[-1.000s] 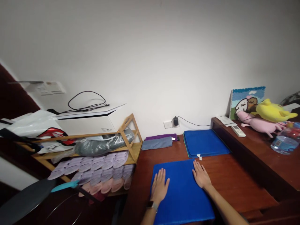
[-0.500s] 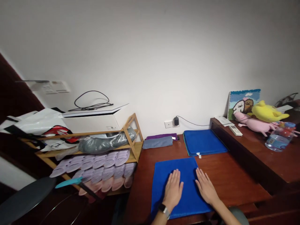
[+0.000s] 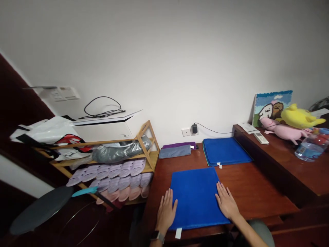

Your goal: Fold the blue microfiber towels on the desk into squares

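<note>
A person's two bare hands rest flat, fingers spread and holding nothing, on either side of a folded blue towel [image 3: 195, 196] lying on a dark wooden table [image 3: 254, 192]; the left hand [image 3: 166, 212] sits at the towel's left edge, partly on the wood, while the right hand [image 3: 226, 203] presses its right edge, the cloth lying between them with its long side running away from the person toward the wall. A white tag [image 3: 178, 233] hangs off the near edge, closer to the left hand. A second folded blue towel [image 3: 225, 151] lies farther back, well apart, beside a grey and purple cloth [image 3: 175, 150]
</note>
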{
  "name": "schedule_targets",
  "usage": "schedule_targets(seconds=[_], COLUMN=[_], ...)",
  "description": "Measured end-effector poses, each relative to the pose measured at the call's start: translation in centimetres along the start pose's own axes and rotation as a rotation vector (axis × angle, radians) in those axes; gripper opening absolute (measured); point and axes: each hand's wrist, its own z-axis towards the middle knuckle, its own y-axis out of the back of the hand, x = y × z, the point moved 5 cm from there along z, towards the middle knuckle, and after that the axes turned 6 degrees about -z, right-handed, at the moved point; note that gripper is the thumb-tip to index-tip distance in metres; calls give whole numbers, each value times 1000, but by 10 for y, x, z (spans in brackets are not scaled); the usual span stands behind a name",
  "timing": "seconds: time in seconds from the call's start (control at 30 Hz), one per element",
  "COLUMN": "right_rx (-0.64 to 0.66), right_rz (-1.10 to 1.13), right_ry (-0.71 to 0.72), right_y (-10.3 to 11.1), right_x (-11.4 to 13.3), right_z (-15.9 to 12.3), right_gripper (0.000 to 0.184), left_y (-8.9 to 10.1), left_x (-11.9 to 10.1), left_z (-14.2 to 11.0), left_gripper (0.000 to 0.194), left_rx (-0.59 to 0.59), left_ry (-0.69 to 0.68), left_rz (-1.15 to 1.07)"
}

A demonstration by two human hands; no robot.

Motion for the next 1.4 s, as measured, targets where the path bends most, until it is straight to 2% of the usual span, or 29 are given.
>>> schedule_targets(seconds=[0.07, 0.1, 0.17, 0.2, 0.27, 0.4, 0.47, 0.5, 0.53, 0.6, 0.67, 0.8, 0.87, 0.9, 0.97, 1.1, 1.17, 1.27, 1.4], right_rx=[12, 3, -48, -79, -112, -66, -71, -79, -89, -102, -114, -142, -141, -136, -121, -153, -179, -175, -182], right_rz=[-6, -2, 14, 23, 29, 9, -8, -16, -21, -23, -18, 5, 11, 12, 17, 71, 113, 143, 138], right_ry=[-2, -3, 3, 5, -1, 15, 56, 66, 65, 38, 12, 5, 6, 3, -4, 18, 79, 216, 313], right_y=[3, 4, 7, 8, 7, -6, -10, -11, -13, -15, -16, -17, -16, -14, -7, 14, 21, 23, 29], right_x=[1, 2, 2, 1, -3, -10, -10, -10, -10, -10, -10, -10, -9, -8, -5, -4, -6, -12, -18], right_z=[-2, -5, -14, -21, -34, -53, -56, -56, -56, -55, -55, -55, -54, -53, -54, -71, -89, -116, -128], right_gripper=[69, 69, 68, 68, 68, 67, 65, 64, 63, 63, 64, 65, 66, 66, 66, 63, 56, 47, 43], left_y=[9, 13, 19, 21, 19, 3, -7, -11, -15, -17, -16, -4, 5, 9, 18, 32, 36, 39, 50], left_x=[12, 9, -14, -34, -87, -206, -240, -246, -245, -223, -181, -76, -38, -26, -14, -8, -5, 1, -2], left_z=[-4, -4, -1, 2, 7, 8, 7, 6, 4, -3, -15, -49, -63, -69, -77, -89, -97, -108, -112], left_gripper=[62, 62, 61, 60, 60, 63, 63, 63, 63, 64, 66, 72, 73, 73, 72, 73, 70, 54, 44], left_rx=[-45, -68, -111, -118, -85, 92, 169, 195, 210, 199, 148, -15, -70, -78, -66, -47, -92, -187, -269], left_ry=[-29, -46, -71, -90, -171, -461, -512, -504, -484, -433, -377, -175, -112, -106, -138, -240, -298, -365, -433], left_rz=[18, 15, -13, -38, -105, -252, -286, -288, -283, -257, -214, -98, -62, -56, -65, -110, -118, -112, -117])
